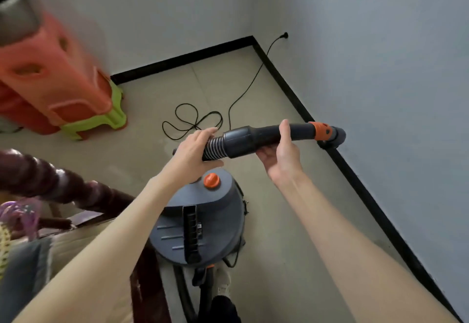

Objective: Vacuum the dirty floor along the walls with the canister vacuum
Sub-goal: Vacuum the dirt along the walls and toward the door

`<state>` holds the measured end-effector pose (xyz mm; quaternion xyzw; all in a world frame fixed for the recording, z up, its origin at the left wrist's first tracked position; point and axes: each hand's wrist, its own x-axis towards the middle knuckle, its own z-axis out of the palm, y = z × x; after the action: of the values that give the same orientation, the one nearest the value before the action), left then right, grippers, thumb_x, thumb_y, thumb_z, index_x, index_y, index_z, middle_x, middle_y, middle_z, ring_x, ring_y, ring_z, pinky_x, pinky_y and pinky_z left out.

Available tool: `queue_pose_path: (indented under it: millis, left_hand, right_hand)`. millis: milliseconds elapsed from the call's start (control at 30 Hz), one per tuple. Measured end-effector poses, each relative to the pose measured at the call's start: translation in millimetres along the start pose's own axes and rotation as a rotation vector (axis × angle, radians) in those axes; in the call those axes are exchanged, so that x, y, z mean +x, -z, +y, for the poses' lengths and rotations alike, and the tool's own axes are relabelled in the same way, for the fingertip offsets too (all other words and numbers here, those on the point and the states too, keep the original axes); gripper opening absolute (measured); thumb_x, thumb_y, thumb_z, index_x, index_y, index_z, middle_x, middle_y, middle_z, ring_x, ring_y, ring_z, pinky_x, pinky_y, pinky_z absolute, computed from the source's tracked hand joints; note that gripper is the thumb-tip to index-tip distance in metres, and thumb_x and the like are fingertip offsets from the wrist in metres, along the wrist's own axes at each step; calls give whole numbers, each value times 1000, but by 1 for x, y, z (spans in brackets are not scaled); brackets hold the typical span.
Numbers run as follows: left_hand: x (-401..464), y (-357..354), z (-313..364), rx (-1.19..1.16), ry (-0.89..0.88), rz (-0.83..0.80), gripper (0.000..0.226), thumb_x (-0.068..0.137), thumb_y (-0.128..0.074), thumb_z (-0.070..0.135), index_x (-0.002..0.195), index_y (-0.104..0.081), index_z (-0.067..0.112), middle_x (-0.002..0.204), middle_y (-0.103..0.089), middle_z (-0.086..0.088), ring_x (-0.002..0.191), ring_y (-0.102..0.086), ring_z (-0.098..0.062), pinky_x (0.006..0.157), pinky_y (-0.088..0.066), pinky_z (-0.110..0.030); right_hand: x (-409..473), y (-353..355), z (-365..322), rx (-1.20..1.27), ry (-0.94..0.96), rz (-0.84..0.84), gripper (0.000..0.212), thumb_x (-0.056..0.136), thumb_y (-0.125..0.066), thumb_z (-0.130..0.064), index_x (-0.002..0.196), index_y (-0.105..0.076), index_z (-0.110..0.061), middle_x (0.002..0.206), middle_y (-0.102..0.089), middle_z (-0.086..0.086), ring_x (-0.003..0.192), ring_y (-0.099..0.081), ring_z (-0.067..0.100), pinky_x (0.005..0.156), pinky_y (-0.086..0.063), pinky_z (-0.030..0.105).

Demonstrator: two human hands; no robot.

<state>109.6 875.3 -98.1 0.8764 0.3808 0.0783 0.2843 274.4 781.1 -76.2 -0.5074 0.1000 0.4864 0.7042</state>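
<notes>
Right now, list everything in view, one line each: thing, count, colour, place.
Vacuum canister: one, grey with orange knob, on the floor below the hands.
Hose handle: one, black with orange collar, held up, pointing right toward the wall.
Power cord: one, black, looped on the floor, running to a plug in the right wall.
Stools: a stack, orange and green, by the far wall at left.
Baseboard: black, along both walls.
Floor: beige tile.
Wooden furniture: dark brown, lower left.
Left hand: grips the ribbed hose.
Right hand: holds the handle.
</notes>
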Motion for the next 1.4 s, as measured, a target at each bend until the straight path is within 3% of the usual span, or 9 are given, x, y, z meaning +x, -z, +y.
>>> queue_pose_path:
  millis: [133, 200, 300, 433, 567, 767, 967, 1167, 1400]
  left_hand:
    - [-27, -15, -59, -34, 174, 110, 91, 79, -75, 18, 149, -18, 1, 150, -29, -14, 138, -27, -29, 114, -21, -34]
    - [-43, -31, -86, -18, 266, 120, 96, 83, -71, 25, 150, -7, 2, 157, -14, -14, 145, -13, -27, 118, -14, -34]
    - [-60, -62, -116, 124, 408, -155, 97, 89, -54, 52, 151, 6, 8, 159, 11, -9, 147, 9, -27, 118, -4, -50]
    - [-72, -97, -142, 211, 431, -523, 104, 81, -44, 74, 150, 15, 24, 154, 29, -5, 142, 28, -28, 110, 9, -61]
    - [-85, -120, -157, 296, 344, -493, 96, 85, -38, 70, 148, 19, 26, 145, 43, -4, 135, 37, -32, 106, 14, -64]
    - [-82, -129, -157, 334, 350, -470, 93, 86, -34, 70, 134, 34, 30, 141, 47, -1, 135, 36, -37, 103, 19, -64]
    - [-59, -141, -141, 343, 351, -457, 91, 86, -33, 70, 135, 34, 32, 153, 32, -2, 134, 38, -37, 100, 23, -63]
    - [-24, -161, -109, 347, 368, -414, 89, 86, -32, 72, 146, 21, 34, 155, 28, 0, 136, 35, -37, 103, 18, -66]
    - [-12, -161, -98, 300, 422, -410, 82, 90, -32, 66, 148, 17, 34, 155, 27, -1, 138, 32, -37, 105, 17, -63]
  right_hand:
    - [25, -22, 25, 33, -36, 34, 46, 99, -50, -42, 129, -44, -9, 116, -62, 15, 102, -65, 27, 78, -57, 36]
    - [40, -31, 31, 125, -31, 79, 50, 99, -50, -43, 134, -42, -8, 110, -63, 14, 98, -65, 27, 86, -56, 39]
    - [63, -40, 40, 272, -28, 110, 53, 99, -50, -42, 139, -39, -8, 108, -62, 15, 104, -63, 29, 101, -48, 43]
    - [78, -28, 71, 257, -74, 119, 50, 98, -55, -38, 137, -43, -9, 126, -56, 15, 115, -56, 29, 105, -43, 50]
    - [90, -13, 88, 269, -117, 138, 45, 98, -53, -40, 127, -48, -6, 135, -54, 16, 127, -51, 32, 104, -43, 50]
    - [101, 6, 96, 297, -183, 130, 36, 99, -52, -38, 103, -55, -3, 116, -59, 16, 127, -51, 33, 99, -44, 50]
    - [122, 6, 86, 313, -213, 103, 34, 98, -54, -37, 103, -55, -4, 110, -61, 16, 120, -54, 33, 100, -44, 50]
    - [129, 0, 81, 54, -233, 22, 48, 99, -52, -37, 133, -48, -3, 108, -61, 18, 98, -61, 32, 87, -49, 49]
    - [118, -16, 53, 82, -299, -68, 44, 100, -46, -42, 110, -54, 0, 108, -61, 24, 106, -58, 39, 85, -49, 51]
